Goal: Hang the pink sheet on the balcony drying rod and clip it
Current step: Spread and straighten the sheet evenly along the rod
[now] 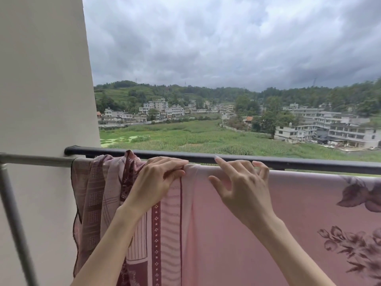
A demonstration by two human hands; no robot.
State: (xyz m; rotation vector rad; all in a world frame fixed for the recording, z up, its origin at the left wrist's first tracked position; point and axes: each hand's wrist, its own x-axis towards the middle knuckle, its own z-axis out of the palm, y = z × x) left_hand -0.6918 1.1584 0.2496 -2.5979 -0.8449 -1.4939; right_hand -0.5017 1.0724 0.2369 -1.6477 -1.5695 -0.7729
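Note:
The pink sheet [299, 213] with dark maroon borders and flower prints hangs over the grey metal drying rod [37, 159], covering it from the middle to the right edge. Its left end is bunched in folds beside the wall. My left hand [156, 178] pinches the sheet's top fold on the rod, fingers closed on the cloth. My right hand [241, 182] rests on the sheet's top just to the right, fingers spread and curled, holding nothing. No clip is in view.
A black balcony railing [288, 162] runs just behind the rod. A white wall [45, 79] stands at the left, and a grey upright pole [14, 219] of the rack slants down at the far left. Beyond lie fields and buildings.

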